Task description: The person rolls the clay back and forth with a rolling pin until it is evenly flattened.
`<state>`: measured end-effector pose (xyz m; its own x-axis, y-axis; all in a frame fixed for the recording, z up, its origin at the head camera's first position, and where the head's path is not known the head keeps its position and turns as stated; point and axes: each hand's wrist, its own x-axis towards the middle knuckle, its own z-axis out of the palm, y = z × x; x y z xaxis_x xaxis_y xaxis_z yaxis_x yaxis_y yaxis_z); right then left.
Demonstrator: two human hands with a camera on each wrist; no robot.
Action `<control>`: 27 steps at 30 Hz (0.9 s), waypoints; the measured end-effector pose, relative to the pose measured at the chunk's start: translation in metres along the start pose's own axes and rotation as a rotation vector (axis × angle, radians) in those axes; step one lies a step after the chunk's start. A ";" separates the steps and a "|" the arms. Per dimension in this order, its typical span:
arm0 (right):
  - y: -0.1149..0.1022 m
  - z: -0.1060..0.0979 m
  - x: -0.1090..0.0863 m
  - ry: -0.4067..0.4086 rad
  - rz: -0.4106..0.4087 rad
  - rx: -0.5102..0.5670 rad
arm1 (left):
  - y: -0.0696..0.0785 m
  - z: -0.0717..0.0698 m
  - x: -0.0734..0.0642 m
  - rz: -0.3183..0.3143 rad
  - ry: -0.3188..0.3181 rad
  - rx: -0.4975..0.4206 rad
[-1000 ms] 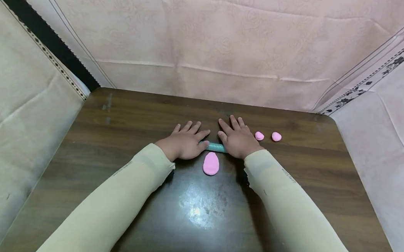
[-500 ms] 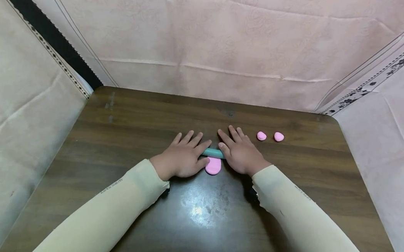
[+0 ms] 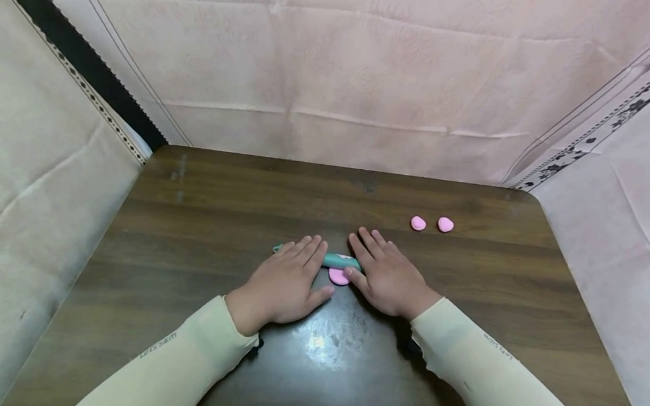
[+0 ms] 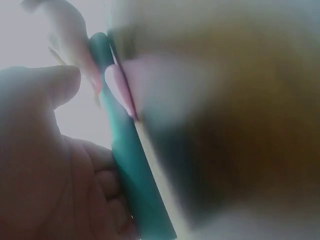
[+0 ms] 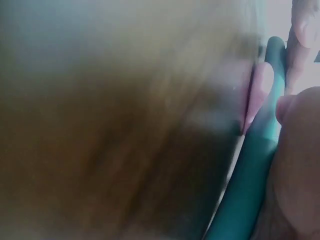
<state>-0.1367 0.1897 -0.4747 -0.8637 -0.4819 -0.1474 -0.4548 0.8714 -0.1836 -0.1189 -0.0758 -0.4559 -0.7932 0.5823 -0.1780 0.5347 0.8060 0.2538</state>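
- Nearest: pale left sleeve (image 3: pixel 161 362) and right sleeve (image 3: pixel 479 355), printed lettering on both, reaching in from the bottom edge.
- Bright glare patch (image 3: pixel 325 346) on the tabletop between the forearms.
- Left hand (image 3: pixel 282 284): palm down, fingers straight and together, thumb out to the side. Lies across the teal rod; not wrapped round it.
- Right hand (image 3: pixel 389 275): palm down, fingers straight, slightly spread, over the rod's right part. No pinch; thumb by the pink piece.
- Flat pink piece (image 3: pixel 338 277): on the table between the hands, rod across it, rounded near edge showing.
- Teal rod (image 3: pixel 336 260): lies crosswise under both hands, bare between them; left tip pokes out past the left fingers, right end hidden.
- Two small pink lumps, one (image 3: pixel 418 223) just beside the other (image 3: pixel 445 224), beyond the right hand, to its right.
- Dark wood table (image 3: pixel 246 189), far edge behind everything.
- Farthest: creased pinkish cloth (image 3: pixel 350 71); black strip (image 3: pixel 93 74) upper left.
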 end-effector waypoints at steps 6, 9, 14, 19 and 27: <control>-0.006 0.003 -0.014 0.017 -0.019 0.000 | 0.014 -0.003 -0.005 -0.063 -0.012 -0.025; -0.009 0.005 -0.020 0.014 -0.031 -0.017 | 0.019 -0.004 -0.007 -0.089 -0.031 -0.003; -0.012 0.004 -0.024 0.003 -0.037 -0.026 | 0.020 -0.001 -0.008 -0.097 -0.031 0.034; -0.007 0.003 -0.011 -0.014 -0.007 0.005 | 0.012 0.004 -0.002 -0.082 -0.007 0.023; 0.014 -0.005 0.022 -0.042 0.047 0.065 | -0.007 -0.002 0.028 -0.078 -0.014 -0.065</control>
<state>-0.1625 0.1916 -0.4759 -0.8733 -0.4453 -0.1979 -0.3978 0.8860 -0.2384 -0.1454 -0.0648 -0.4612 -0.8275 0.5196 -0.2127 0.4508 0.8408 0.2999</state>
